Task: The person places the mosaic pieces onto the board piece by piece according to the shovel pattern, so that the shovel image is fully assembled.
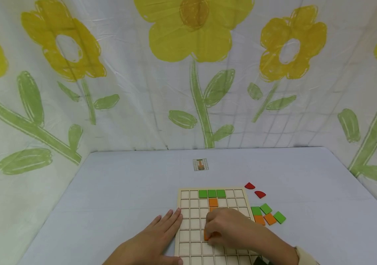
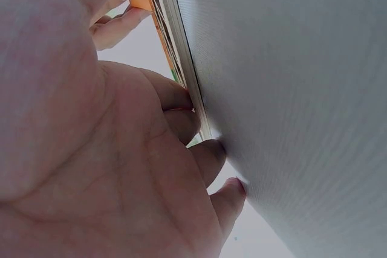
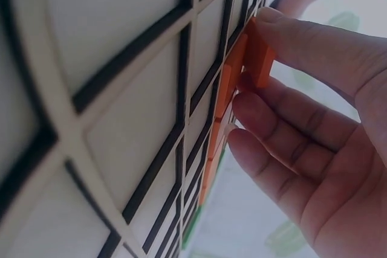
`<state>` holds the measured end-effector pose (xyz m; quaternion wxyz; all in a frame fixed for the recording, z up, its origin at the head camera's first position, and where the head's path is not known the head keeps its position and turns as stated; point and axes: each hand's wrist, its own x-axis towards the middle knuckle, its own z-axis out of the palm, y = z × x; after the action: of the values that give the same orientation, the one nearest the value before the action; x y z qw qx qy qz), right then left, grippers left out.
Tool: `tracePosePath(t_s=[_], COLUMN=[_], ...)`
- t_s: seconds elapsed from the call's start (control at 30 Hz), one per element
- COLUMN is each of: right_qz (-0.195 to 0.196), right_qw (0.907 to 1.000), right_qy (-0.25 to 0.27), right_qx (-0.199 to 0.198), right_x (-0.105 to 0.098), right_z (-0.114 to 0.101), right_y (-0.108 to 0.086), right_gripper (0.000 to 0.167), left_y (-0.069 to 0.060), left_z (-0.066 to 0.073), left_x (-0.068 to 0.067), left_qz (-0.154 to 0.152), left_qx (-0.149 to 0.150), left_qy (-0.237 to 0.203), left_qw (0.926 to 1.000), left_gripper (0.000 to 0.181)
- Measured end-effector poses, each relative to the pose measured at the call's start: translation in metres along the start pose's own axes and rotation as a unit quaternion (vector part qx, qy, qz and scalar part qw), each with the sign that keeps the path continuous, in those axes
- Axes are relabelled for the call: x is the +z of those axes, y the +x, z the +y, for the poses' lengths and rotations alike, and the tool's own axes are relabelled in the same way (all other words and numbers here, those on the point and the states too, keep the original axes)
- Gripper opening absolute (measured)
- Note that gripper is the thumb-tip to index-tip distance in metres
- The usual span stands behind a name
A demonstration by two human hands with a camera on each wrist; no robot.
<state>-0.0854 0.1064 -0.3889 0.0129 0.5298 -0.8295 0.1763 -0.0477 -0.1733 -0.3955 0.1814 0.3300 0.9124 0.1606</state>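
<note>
A wooden grid board (image 1: 184,235) lies on the table, with three green square tiles (image 1: 212,193) in its top row and a column of orange tiles (image 1: 213,202) below the middle one. My right hand (image 1: 231,228) pinches an orange square tile (image 3: 259,55) between thumb and fingers, tilted over the board beside the orange column. Part of that column is hidden under this hand in the head view. My left hand (image 1: 156,235) lies with fingers extended along the board's left edge, its fingertips touching the board and the table.
Right of the board lie two red quarter-round pieces (image 1: 260,194), several loose green tiles (image 1: 279,217) and orange tiles (image 1: 269,219). A small picture card (image 1: 201,164) with a grid pattern sits behind the board. A flower-printed curtain (image 1: 135,110) stands at the table's back.
</note>
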Motion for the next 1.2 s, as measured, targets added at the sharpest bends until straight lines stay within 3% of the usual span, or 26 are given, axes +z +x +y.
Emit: tracePosePath(t_s=[0.4, 1.2], right_qz=[-0.021, -0.02], right_qw=[0.9996, 0.9984], right_qy=[-0.014, -0.049], right_qx=[0.012, 0.018], right_x=[0.004, 0.004], right_z=[-0.004, -0.008], right_y=[0.01, 0.011], right_gripper=[0.013, 0.017], left_y=[-0.001, 0.0], left_z=[0.001, 0.001], left_x=[0.0, 0.0], left_qz=[-0.001, -0.006], left_qx=[-0.005, -0.009], left_qy=[0.001, -0.011], left_qw=[1.0, 0.9999], left_gripper=[0.106, 0.105])
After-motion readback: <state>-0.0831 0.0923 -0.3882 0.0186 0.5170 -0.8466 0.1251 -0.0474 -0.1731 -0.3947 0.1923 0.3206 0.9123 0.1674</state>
